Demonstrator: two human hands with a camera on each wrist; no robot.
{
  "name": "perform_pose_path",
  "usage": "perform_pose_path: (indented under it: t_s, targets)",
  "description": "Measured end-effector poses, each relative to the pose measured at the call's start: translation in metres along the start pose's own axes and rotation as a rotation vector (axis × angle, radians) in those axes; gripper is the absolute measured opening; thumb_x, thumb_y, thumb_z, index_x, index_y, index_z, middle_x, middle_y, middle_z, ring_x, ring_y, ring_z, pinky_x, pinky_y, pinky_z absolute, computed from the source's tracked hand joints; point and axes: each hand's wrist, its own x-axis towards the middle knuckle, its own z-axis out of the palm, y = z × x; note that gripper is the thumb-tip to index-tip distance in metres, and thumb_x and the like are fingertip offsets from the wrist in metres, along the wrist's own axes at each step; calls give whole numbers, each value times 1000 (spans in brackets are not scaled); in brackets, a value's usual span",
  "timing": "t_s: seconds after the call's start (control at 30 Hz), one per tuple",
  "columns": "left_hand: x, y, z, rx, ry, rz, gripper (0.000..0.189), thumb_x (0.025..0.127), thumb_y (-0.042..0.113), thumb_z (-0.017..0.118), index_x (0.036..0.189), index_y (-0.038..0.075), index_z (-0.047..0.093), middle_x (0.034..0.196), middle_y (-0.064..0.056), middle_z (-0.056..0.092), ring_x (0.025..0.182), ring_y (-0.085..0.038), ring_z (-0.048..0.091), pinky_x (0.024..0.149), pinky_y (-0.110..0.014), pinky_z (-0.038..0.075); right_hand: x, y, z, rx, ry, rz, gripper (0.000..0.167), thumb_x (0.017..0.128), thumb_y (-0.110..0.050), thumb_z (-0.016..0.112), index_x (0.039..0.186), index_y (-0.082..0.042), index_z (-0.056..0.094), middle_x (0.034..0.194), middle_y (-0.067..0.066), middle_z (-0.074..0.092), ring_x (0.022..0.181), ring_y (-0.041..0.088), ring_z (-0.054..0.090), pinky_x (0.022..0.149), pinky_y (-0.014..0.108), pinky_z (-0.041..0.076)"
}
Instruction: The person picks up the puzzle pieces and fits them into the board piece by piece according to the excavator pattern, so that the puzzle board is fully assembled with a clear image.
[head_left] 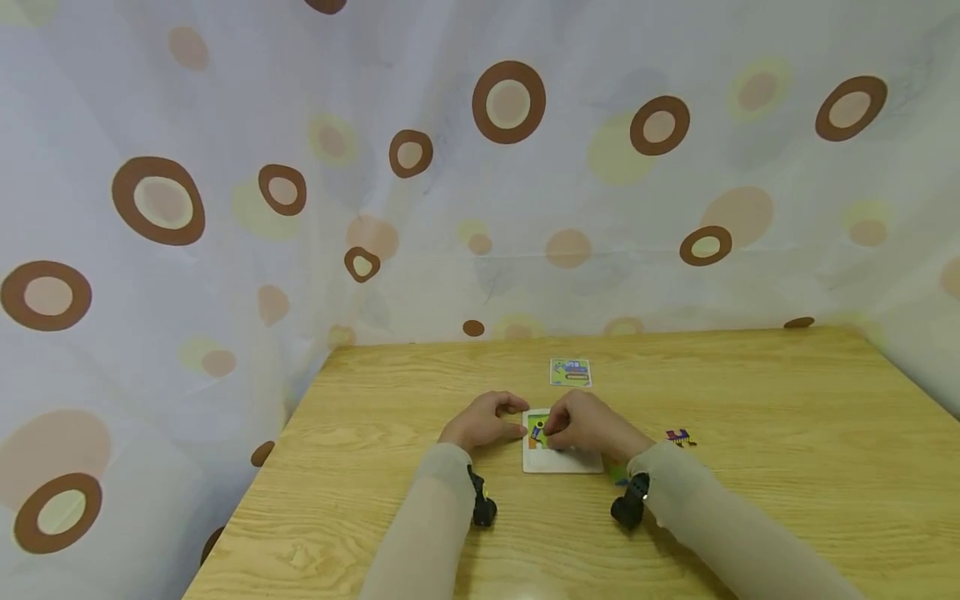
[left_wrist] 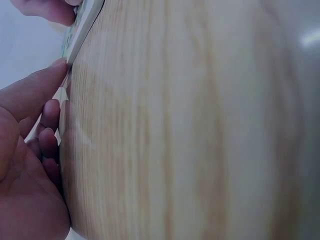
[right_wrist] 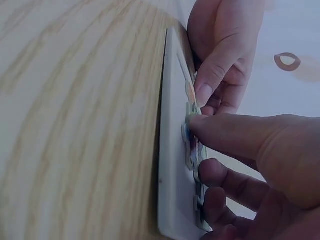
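Observation:
A white puzzle board (head_left: 562, 462) lies flat on the table, with colourful puzzle pieces (head_left: 535, 435) in its left part. My left hand (head_left: 487, 421) is at the board's left side, its thumb touching the edge; in the left wrist view its other fingers (left_wrist: 49, 142) rest bent near the tabletop. My right hand (head_left: 588, 423) reaches over the board and pinches a puzzle piece (right_wrist: 191, 142) low against the surface. The right thumb lies on this piece, and the fingers hide much of it. A picture card (head_left: 570, 372) lies beyond the board.
A loose purple and yellow puzzle piece (head_left: 678, 437) lies right of the board. Another green piece (head_left: 617, 472) is partly covered by the right wrist. The wooden table (head_left: 390, 375) runs back to a patterned curtain (head_left: 427, 283).

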Motion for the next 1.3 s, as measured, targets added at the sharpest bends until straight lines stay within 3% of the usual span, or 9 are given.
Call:
perform_pose_path:
  t_s: [0.23,0.7,1.3]
  targets:
    - [-1,0,2,1,4,-6,33,90,18,75,123,17,67,121,3,59,114,-18,52,101,-41,40,-1,2,0,6,-31,-68,10,80,2,77,82,-7,73,72,-2,61,65,13,53,58,28,46]
    - [1,5,-2,32,16,-5,32,90,17,75,121,16,68,119,2,60,112,-17,52,101,-39,40,0,5,-5,84,-64,-84,7,85,2,73,86,-5,72,75,1,60,67,15,50,59,28,43]
    - [-2,5,0,48,7,8,36,90,17,75,125,14,67,121,1,61,114,-18,53,103,-40,39,-9,4,-5,125,-9,4,10,84,-2,77,93,-6,75,86,1,66,78,17,56,69,31,49]
